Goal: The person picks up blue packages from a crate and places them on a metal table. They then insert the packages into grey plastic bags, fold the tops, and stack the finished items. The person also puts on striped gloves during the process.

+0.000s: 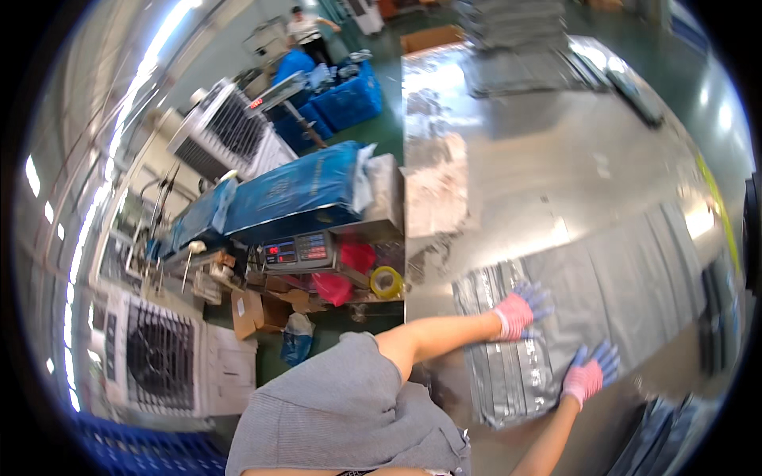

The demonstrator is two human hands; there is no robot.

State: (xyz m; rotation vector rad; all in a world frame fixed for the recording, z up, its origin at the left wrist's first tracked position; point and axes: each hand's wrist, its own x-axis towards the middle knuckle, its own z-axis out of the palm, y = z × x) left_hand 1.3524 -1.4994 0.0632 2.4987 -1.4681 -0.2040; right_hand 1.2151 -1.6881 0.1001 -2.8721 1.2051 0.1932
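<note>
Both hands wear pink-and-grey work gloves and lie on a pile of flat grey plastic bags [619, 278] spread over the metal table [524, 182]. Fingers outstretched, my left hand [521, 311] rests near the banded left part of the pile, where several layers show clear, shiny strips. Lower and to the right, my right hand [590, 373] presses on the pile's near edge with its fingers spread. Neither hand grips anything.
More grey bags [512, 40] are stacked at the table's far end beside a dark bar-shaped object [635, 99]. Dark folded bags [663, 436] lie lower right. Left of the table are a digital scale [298, 250], yellow tape [386, 282] and a blue-wrapped box [294, 190]. A person [308, 32] stands far off.
</note>
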